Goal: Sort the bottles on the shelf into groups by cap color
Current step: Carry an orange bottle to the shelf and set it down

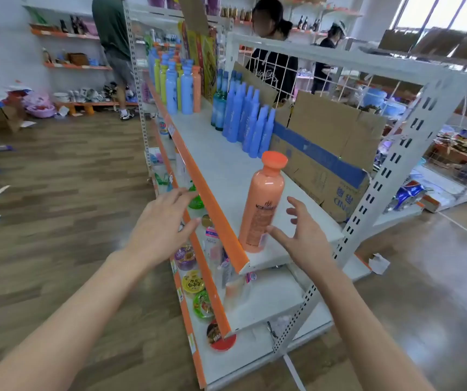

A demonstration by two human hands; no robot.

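Orange bottle (pixel 263 210): stands upright near the front end of the top shelf (pixel 226 176), close to its orange edge; orange cap (pixel 274 160) on.
Left hand (pixel 161 227): released, fingers straight, in front of the shelf edge, left of the orange bottle, apart from it.
Right hand (pixel 303 238): released, fingers spread, just beside the orange bottle's lower right; whether the thumb touches it cannot be told.
Blue bottles (pixel 250 122): packed in rows farther along the shelf.
Mixed bottles (pixel 177 86): blue, yellow-green and orange, grouped at the far end.
Cardboard box (pixel 328 153): behind the orange bottle, on the shelf.
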